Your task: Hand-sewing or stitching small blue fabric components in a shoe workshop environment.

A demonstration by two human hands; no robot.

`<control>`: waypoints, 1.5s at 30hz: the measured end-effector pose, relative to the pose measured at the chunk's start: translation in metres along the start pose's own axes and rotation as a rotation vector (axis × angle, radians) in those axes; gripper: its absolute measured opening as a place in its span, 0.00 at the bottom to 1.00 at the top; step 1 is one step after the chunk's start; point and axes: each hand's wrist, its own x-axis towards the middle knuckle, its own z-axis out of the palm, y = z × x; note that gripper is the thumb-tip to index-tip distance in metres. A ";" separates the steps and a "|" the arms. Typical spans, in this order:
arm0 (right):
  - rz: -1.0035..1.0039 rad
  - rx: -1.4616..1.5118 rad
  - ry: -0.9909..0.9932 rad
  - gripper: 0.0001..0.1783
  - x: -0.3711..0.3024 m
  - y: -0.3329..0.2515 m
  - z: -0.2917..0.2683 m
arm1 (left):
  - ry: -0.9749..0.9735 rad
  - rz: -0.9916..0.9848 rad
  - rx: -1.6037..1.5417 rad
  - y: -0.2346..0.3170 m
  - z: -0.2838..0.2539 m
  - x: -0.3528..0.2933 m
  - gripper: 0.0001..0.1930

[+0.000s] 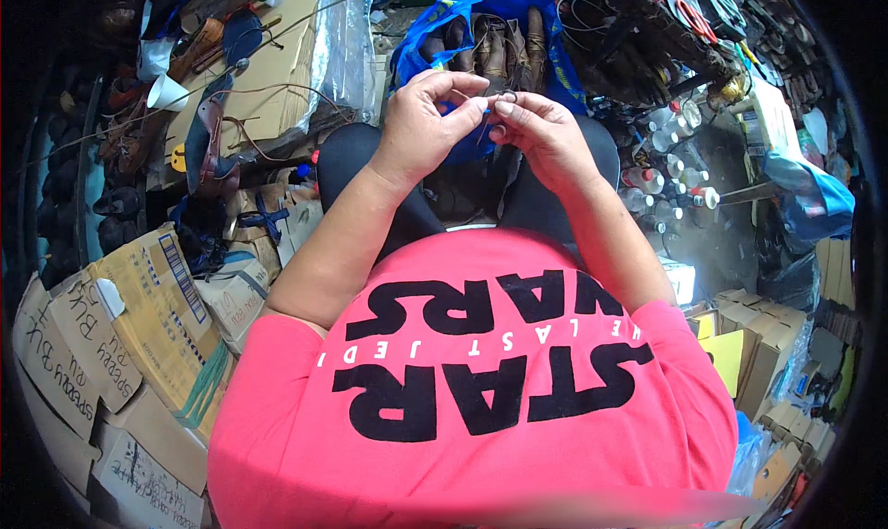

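Both hands meet above my knees, fingertips close together. My left hand is closed in a pinch of thumb and forefinger. My right hand pinches too, its other fingers curled. Between the fingertips is something small and thin, with a bit of blue showing; its kind is too small to make out. Just beyond the hands stands an open blue bag holding several brown shoes. My knees in dark trousers flank the bag's near side.
At the left, a large flat cardboard piece bears leather pieces and loose cord. Marked cardboard boxes are piled nearer me. Several small bottles crowd the floor at the right. More boxes stand at the near right.
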 end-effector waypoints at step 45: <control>-0.476 -0.780 0.140 0.07 0.000 -0.006 -0.001 | -0.003 0.051 0.150 0.011 0.003 0.003 0.03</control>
